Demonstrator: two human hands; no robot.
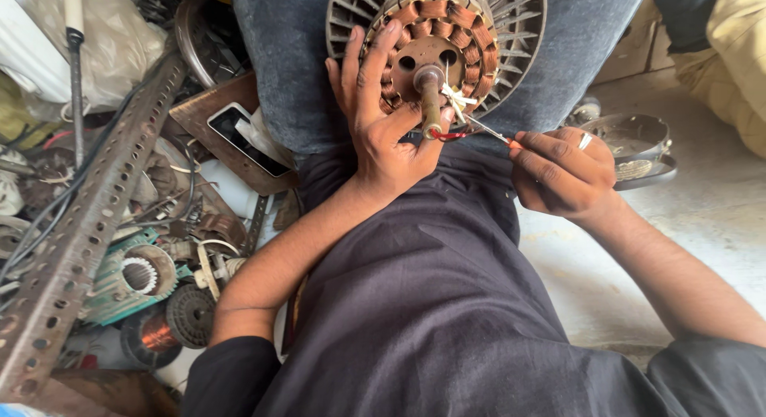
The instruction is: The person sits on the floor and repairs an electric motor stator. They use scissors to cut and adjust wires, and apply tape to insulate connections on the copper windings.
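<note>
Stator (435, 42) rested on the lap, shaft (431, 98) pointing up; left hand (383, 130) splayed open against its windings, right hand (562, 169) pinched a thin tool (487, 131) aimed leftward at the shaft.

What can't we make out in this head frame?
- Motor stator: top cut off by the frame edge.
- Left hand: hides the windings beneath it.
- Right hand: hides the tool's handle; only the thin shaft shows.
- Phone: partly under paper scrap.
- Metal dish: partly behind the right hand.
</note>
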